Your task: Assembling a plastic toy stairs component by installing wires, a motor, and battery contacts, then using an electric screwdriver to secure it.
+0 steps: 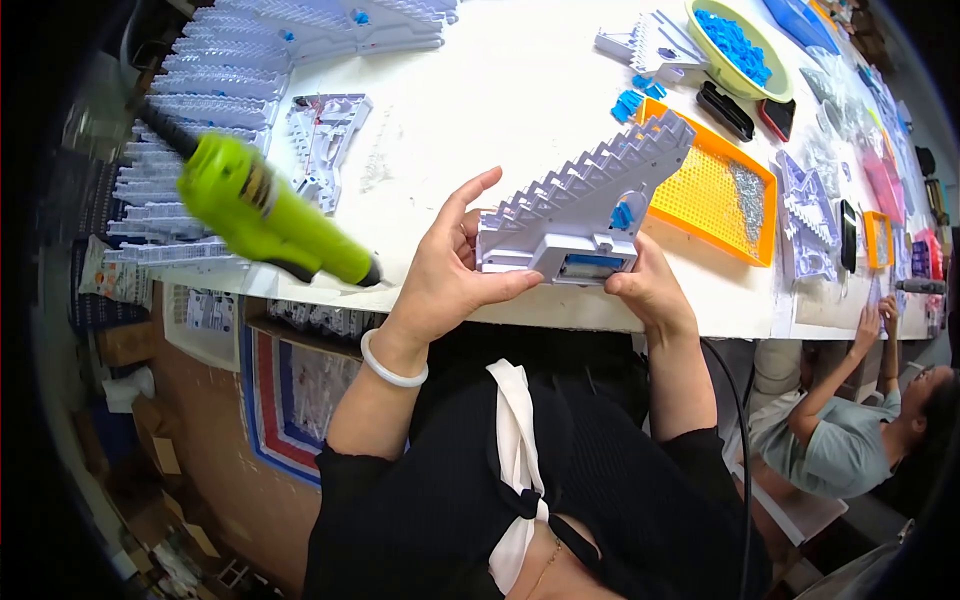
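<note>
Between both hands I hold a pale lavender plastic housing (590,205) with a sawtooth stepped top edge. A small blue piece (622,216) shows in its side, and a rectangular battery-like compartment (590,268) lies along its lower edge. My left hand (440,260) grips the left end, thumb along the bottom and index finger raised behind. My right hand (655,290) is closed on the lower right corner, its thumb beside the compartment; its other fingers are mostly hidden. A lime-green electric screwdriver (270,215) hangs tilted to the left of my left hand, its tip pointing toward me.
Stacked stepped housings (215,120) fill the far left, with an open housing half (325,145) nearby. Right of my hands lies an orange tray (715,185) with small metal screws. Beyond it stands a yellow-green bowl (740,45) of blue pieces. A co-worker (850,430) sits at the right.
</note>
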### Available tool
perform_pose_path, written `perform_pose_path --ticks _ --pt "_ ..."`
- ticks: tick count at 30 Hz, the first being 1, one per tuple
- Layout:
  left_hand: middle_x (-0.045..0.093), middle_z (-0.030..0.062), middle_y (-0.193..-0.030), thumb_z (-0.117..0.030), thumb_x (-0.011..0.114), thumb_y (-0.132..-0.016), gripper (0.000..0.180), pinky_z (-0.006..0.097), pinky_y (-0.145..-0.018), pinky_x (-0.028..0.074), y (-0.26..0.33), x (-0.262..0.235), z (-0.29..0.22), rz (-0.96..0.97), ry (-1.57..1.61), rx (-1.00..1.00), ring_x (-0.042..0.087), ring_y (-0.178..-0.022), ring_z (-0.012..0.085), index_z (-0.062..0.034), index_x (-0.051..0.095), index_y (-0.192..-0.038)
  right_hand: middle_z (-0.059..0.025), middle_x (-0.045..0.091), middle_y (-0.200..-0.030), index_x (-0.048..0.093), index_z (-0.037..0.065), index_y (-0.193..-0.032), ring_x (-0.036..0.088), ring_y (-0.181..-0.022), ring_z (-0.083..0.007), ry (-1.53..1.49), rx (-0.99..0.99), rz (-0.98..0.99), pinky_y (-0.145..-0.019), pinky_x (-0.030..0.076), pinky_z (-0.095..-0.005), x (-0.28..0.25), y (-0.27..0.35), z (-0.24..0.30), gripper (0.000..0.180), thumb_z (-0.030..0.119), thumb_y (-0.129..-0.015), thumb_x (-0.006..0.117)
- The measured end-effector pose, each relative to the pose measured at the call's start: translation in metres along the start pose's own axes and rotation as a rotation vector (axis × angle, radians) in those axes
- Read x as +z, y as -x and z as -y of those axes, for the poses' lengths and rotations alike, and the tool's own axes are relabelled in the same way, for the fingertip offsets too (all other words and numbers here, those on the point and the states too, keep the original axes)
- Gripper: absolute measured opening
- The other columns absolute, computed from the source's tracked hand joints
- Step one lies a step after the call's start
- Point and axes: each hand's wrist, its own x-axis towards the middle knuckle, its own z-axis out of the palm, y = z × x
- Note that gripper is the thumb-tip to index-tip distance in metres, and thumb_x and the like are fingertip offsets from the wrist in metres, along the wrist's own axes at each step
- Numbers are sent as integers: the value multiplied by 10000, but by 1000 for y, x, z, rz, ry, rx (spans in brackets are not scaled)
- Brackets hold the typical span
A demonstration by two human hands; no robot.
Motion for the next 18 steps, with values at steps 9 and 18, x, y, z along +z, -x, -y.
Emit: perform_pose_path --ticks 9,18 --pt "626 99 -1186 12 826 -743 892 270 -913 521 -5 6 -1 11 53 -69 637 -1063 159 -11 340 -1490 -72 582 -1299 431 -27 -1403 561 -1181 -150 -33 -61 -11 -1019 450 -301 -3 0 -2 1012 328 -618 961" --pt "610 119 -1237 -1 836 -736 877 281 -936 516 -6 7 -1 14 52 -77 628 -1083 163 10 360 -1473 -96 549 -1342 345 -33 -1455 549 -1228 -168 -99 -114 -23 -1028 461 -311 4 -2 1 1124 365 -603 959"
